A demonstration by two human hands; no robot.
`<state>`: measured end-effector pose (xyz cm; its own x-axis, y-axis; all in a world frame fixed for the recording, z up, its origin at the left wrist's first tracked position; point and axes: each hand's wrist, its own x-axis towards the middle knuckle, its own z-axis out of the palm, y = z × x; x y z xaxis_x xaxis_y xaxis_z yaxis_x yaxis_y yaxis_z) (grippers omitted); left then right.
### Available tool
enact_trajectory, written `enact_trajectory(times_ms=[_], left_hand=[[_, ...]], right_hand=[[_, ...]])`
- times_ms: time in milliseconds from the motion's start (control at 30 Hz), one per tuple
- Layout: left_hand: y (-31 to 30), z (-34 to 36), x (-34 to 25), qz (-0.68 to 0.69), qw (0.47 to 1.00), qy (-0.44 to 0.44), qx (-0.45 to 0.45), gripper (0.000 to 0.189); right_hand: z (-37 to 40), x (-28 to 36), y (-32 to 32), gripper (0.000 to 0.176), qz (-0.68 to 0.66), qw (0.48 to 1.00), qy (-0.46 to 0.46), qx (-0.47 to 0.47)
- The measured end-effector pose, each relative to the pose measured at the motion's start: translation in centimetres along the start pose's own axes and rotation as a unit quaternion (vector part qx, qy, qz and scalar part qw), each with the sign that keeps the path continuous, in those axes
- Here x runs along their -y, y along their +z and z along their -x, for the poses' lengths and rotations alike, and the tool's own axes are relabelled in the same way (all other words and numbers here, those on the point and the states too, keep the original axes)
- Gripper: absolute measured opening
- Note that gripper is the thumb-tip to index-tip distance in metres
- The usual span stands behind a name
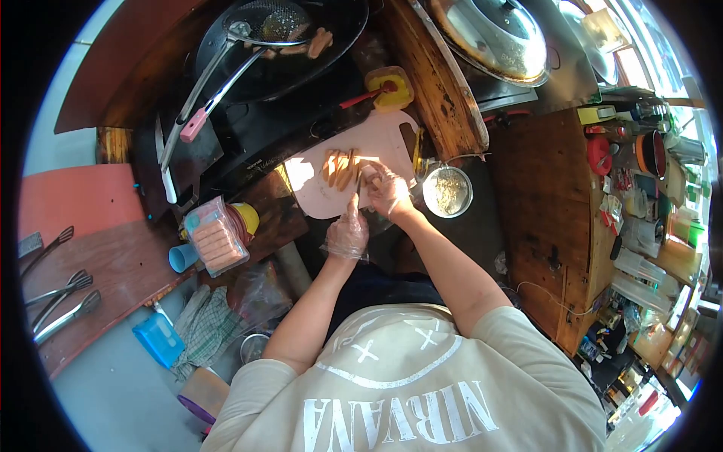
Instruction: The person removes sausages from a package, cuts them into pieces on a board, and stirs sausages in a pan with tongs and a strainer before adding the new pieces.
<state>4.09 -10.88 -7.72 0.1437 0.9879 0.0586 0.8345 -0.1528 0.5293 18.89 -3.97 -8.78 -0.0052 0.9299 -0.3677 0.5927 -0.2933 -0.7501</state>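
On a pale pink cutting board, several sausages lie close together side by side. My left hand, in a clear plastic glove, is at the board's near edge. Its index finger points up toward the sausages while the other fingers look curled; what they hold, if anything, is hidden. My right hand, also gloved, is over the board just right of the sausages with its fingers pinched together. A thin dark edge shows by its fingertips, too small to name.
Beyond the board sits a black wok with a strainer and pink-handled tongs. A yellow tub with a red spoon stands at the board's far corner. A bowl is at right, packaged sausages at left.
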Motion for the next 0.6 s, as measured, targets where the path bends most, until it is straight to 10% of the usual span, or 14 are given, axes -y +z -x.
enact_trajectory(times_ms=[167,400,600], left_hand=[[0.9,0.1,1.0,-0.025,0.996,0.012,0.086,0.048],[-0.8,-4.7,0.1,-0.070,0.983,-0.079,0.151,0.060],[0.6,-6.1,0.8,-0.034,0.995,-0.022,0.087,0.060]], right_hand=[[0.4,1.2,-1.5,0.069,-0.133,0.990,0.045,-0.032],[-0.3,2.2,-0.3,0.061,0.177,0.971,-0.089,-0.133],[0.8,1.9,-1.0,0.063,0.121,0.992,0.040,-0.012]])
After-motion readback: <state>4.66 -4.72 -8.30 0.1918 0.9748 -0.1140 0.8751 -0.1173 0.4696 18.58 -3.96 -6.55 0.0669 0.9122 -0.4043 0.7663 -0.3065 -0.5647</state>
